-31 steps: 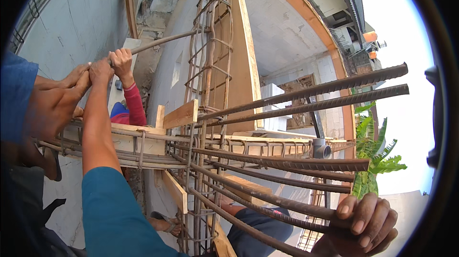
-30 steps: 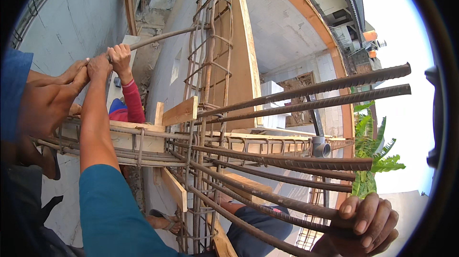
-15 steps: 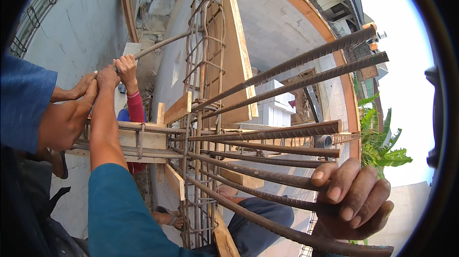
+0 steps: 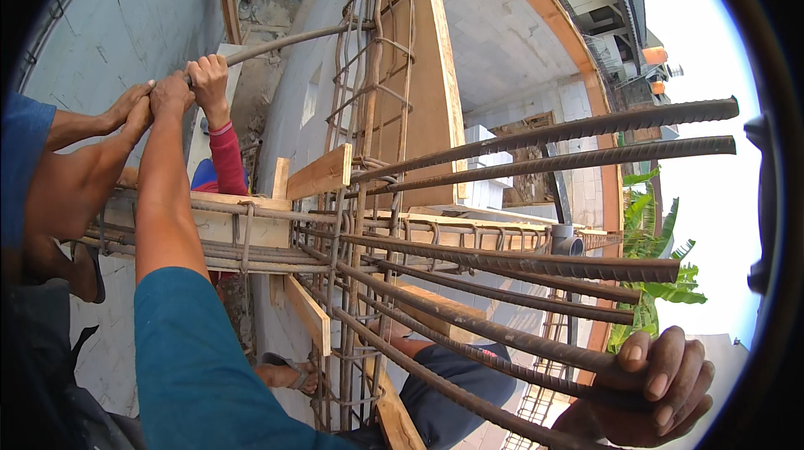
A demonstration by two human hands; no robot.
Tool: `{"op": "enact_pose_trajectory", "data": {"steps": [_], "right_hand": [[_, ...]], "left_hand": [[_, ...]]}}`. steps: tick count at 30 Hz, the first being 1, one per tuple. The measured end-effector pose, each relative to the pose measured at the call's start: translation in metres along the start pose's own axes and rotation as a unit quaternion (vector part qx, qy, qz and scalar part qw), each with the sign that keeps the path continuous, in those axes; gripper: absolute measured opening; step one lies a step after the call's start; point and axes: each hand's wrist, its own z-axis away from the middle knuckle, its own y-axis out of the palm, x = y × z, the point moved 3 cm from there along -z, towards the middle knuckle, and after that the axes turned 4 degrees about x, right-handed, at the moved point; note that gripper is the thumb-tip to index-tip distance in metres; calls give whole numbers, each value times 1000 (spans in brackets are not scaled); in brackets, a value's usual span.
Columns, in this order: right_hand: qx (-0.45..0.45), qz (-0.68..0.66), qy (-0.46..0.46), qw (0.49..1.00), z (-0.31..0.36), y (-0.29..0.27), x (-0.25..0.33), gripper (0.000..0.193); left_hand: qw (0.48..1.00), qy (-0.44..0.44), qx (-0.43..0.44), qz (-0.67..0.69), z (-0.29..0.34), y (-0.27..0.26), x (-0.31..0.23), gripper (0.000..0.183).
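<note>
Well, the biggest thing is the grey block wall (image 4: 126,48) filling the upper left of the frame. Next comes a tall brown plywood board (image 4: 433,90) with a pale cut edge, upright in the upper middle, just beside a narrow cage of tied, rusty steel rods (image 4: 369,115) that runs from the top edge down to the bottom. From this cage a fan of thick, ribbed, dark brown steel bars (image 4: 569,263) reaches across the right half. The person's teal sleeve (image 4: 197,358) rises from the lower left. A long, round, grey-brown metal rod (image 4: 285,43) slants across the upper left, its far end at the cage. At lower right the right hand (image 4: 680,387) is curled over two of the ribbed bars near their ends. A short, pale wooden block (image 4: 320,173) sits against the cage near the centre. The left hand (image 4: 172,91), at upper left, is wrapped around the rod, between the hands of a blue-sleeved co-worker (image 4: 25,165) and the gripping hand of a red-sleeved one (image 4: 228,161). Smallest is a grey plastic pipe end (image 4: 566,242), right of centre behind the bars.
</note>
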Motion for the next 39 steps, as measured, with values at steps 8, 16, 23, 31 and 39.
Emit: {"op": "enact_pose_trajectory", "data": {"steps": [8,16,23,31,39], "right_hand": [[-71,46,-12,996,1,4,7,35],[-81,72,-23,994,-7,14,1,33],[-58,46,-21,997,2,8,5,32],[-79,21,-45,996,-11,19,-7,42],[-84,5,-38,996,-6,17,-4,41]], "left_hand": [[999,-19,46,-8,43,16,-15,37],[1000,-12,11,6,5,-3,-8,33],[1000,8,-6,3,7,-2,-6,31],[995,-36,88,22,38,20,-14,40],[1000,6,-28,-14,-2,-2,-4,44]]}}
